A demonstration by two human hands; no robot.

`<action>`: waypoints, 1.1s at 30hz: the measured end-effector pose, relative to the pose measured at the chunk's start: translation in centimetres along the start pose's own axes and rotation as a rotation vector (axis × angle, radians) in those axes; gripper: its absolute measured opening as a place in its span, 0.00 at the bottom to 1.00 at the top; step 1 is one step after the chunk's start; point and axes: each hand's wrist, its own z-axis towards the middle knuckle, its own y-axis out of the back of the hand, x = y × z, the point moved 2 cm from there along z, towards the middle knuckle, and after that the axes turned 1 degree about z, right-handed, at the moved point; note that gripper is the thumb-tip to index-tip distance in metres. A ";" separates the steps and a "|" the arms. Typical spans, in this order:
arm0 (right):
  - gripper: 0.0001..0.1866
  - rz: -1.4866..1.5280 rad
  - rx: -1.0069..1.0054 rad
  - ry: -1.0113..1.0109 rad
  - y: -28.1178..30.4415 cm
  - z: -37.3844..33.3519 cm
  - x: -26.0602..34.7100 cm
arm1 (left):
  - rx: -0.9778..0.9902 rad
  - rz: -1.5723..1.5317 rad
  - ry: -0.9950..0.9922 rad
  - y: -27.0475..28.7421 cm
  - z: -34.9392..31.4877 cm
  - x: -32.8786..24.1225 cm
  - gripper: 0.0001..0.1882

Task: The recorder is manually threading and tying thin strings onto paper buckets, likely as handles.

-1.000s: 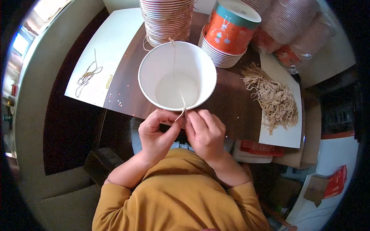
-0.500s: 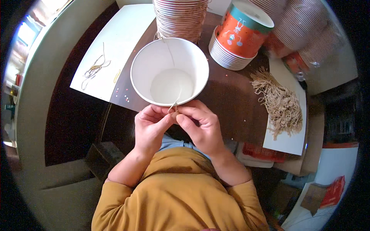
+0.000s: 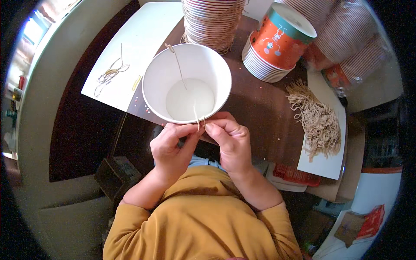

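Observation:
A white paper bucket (image 3: 151, 78) tilts its open mouth toward me at the table's near edge. A thin beige cord (image 3: 197, 119) crosses its near rim, with one end lying inside. My left hand (image 3: 171, 145) and my right hand (image 3: 230, 141) meet below that rim. Their fingertips are closed in a pinch on the cord; fingers partly hide the spot where it passes the wall. Over the far rim hangs a stretch of cord (image 3: 177, 63), knotted or looped at the top, its loose end dangling inside.
A stack of buckets wound with cord (image 3: 213, 21) stands behind. Farther right are orange and green printed buckets (image 3: 277, 41) and bagged stacks (image 3: 346, 32). A bundle of beige cords (image 3: 318, 123) lies right on white board; dark cords (image 3: 110, 78) lie left.
The bucket has shifted slightly left and turned, so the far cord shows more clearly. My left fingers have curled in closer, and the near cord now stands more upright.

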 end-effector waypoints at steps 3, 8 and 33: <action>0.05 -0.115 0.002 0.019 0.2 -0.2 0.1 | -0.007 0.107 -0.201 0.1 0.3 0.0 0.10; 0.06 -0.259 0.027 0.080 -0.3 -0.3 1.2 | -0.018 0.170 -0.417 0.2 0.4 0.1 0.13; 0.08 0.204 0.076 -0.477 0.3 0.6 -0.1 | 0.177 0.026 -0.045 2.7 1.0 -0.8 0.07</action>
